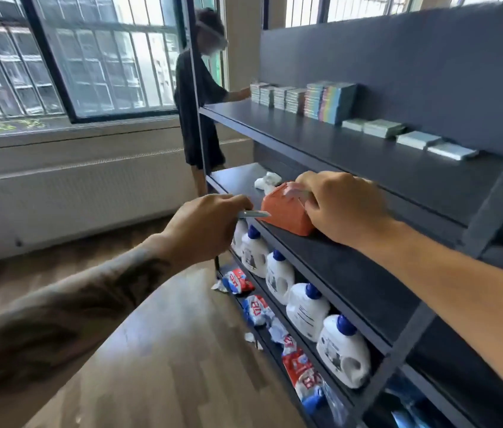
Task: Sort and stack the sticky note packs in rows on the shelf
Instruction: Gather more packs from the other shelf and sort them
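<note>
Barred windows (pixel 96 60) and a pale radiator panel line the far wall behind a dark blue shelf unit (pixel 376 168) standing on a wood floor (pixel 164 350). On the upper shelf, sticky note packs (pixel 333 101) stand in a row of stacks against the back panel, with four flatter packs (pixel 410 139) lying in a line to their right. One shelf down, near the front edge, an orange pack (pixel 284 213) wrapped in plastic lies under the right hand (pixel 342 208), whose fingers curl over its top and right end, gripping it. Just left of the pack, the left hand (pixel 204 223) pinches a small blade (pixel 253 214) between curled fingers, its tip pointing toward the pack and not quite touching it. A crumpled white wrapper (pixel 267 180) sits farther back on the same shelf. White bottles (pixel 305 310) with blue caps stand in a row on the shelf below, and red-and-blue bags (pixel 301 370) lie jumbled on the lowest shelf, with scraps on the floor beside them. At the far end of the unit, another person (pixel 197 112) in dark clothing reaches one hand toward the leftmost stack on the upper shelf.
</note>
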Demonstrator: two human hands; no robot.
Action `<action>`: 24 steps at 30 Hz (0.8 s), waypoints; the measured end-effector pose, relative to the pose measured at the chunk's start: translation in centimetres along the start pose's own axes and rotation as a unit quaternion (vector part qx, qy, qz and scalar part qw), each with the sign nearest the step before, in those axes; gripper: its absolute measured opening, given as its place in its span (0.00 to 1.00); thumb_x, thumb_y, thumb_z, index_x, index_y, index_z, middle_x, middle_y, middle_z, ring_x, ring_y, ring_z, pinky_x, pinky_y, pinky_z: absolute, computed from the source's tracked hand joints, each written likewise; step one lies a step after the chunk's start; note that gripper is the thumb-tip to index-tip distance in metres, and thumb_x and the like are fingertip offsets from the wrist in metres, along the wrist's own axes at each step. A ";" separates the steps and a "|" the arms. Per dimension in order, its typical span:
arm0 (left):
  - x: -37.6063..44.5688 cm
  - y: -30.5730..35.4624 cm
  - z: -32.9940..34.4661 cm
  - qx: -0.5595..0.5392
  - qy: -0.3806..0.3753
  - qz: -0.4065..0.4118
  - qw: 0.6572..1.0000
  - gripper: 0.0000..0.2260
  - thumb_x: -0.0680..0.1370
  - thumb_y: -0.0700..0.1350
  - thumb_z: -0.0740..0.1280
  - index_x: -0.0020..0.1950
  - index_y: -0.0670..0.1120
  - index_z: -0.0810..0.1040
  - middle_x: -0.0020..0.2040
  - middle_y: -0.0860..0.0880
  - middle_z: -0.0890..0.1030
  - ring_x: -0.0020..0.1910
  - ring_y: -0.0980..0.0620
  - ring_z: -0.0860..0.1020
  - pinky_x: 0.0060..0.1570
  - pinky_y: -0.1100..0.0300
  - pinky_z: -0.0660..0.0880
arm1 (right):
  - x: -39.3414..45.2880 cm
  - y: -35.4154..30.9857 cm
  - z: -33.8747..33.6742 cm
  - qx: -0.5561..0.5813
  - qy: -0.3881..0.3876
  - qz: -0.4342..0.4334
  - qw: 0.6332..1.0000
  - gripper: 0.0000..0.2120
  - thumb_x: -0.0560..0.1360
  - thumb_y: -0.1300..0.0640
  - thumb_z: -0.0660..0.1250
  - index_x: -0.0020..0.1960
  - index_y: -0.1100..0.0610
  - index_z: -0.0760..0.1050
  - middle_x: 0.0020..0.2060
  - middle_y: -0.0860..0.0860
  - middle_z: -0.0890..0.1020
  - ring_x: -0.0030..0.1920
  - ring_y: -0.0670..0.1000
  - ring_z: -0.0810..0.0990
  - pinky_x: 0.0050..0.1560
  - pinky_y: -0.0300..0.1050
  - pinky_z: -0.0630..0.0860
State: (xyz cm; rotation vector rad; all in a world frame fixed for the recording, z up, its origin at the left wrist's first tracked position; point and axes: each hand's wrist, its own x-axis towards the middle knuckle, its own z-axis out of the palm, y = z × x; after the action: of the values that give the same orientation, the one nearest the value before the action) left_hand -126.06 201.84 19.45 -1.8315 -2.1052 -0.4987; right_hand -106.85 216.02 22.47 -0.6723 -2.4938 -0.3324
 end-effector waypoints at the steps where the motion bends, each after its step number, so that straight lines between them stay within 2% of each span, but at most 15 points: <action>1: 0.7 -1.5 0.1 0.011 -0.001 -0.009 1.000 0.16 0.78 0.37 0.65 0.62 0.52 0.79 0.50 0.49 0.84 0.45 0.42 0.83 0.35 0.55 0.71 | 1.7 0.0 1.1 0.006 0.004 -0.003 1.000 0.14 0.78 0.53 0.63 0.62 0.49 0.78 0.48 0.51 0.85 0.48 0.59 0.85 0.46 0.53 0.81; 6: 6.4 -7.1 -0.2 0.039 -0.002 -0.041 0.998 0.15 0.78 0.40 0.66 0.62 0.53 0.80 0.53 0.51 0.85 0.47 0.44 0.83 0.38 0.54 0.76 | 10.2 1.6 5.7 0.030 0.011 -0.005 0.999 0.10 0.78 0.55 0.64 0.58 0.49 0.78 0.45 0.50 0.84 0.45 0.58 0.84 0.44 0.53 0.82; 12: 15.0 -10.6 2.0 0.032 0.035 -0.033 0.998 0.18 0.78 0.38 0.65 0.65 0.52 0.79 0.55 0.49 0.85 0.49 0.42 0.83 0.42 0.52 0.78 | 17.3 6.0 8.9 0.041 0.027 0.011 0.999 0.11 0.80 0.56 0.64 0.61 0.50 0.78 0.46 0.52 0.85 0.46 0.59 0.85 0.45 0.56 0.82; 15: 19.7 -10.6 4.1 0.008 0.046 0.002 0.999 0.18 0.79 0.37 0.63 0.67 0.52 0.79 0.59 0.49 0.84 0.51 0.42 0.83 0.44 0.51 0.79 | 19.4 8.8 10.2 0.003 0.022 0.046 0.999 0.11 0.80 0.56 0.63 0.61 0.53 0.76 0.48 0.54 0.84 0.47 0.62 0.84 0.44 0.53 0.79; 20: 28.9 -9.3 8.6 -0.039 0.035 0.084 0.995 0.17 0.80 0.35 0.62 0.66 0.48 0.78 0.58 0.46 0.83 0.51 0.42 0.82 0.43 0.47 0.80 | 20.3 14.7 11.2 -0.043 -0.022 0.137 0.989 0.12 0.80 0.55 0.61 0.62 0.52 0.76 0.52 0.58 0.83 0.52 0.64 0.81 0.44 0.53 0.72; 24: 36.1 -7.0 12.5 -0.050 -0.005 0.161 0.986 0.19 0.81 0.37 0.62 0.69 0.51 0.76 0.63 0.49 0.82 0.56 0.44 0.81 0.47 0.47 0.82 | 18.9 19.0 11.6 -0.086 -0.061 0.221 0.969 0.13 0.80 0.56 0.60 0.61 0.49 0.77 0.54 0.56 0.82 0.52 0.62 0.81 0.44 0.50 0.68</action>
State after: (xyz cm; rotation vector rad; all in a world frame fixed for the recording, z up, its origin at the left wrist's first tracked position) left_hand -137.96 238.48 24.00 -2.1805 -1.7657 -0.5190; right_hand -115.78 243.68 25.05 -1.3257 -2.3556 -0.3486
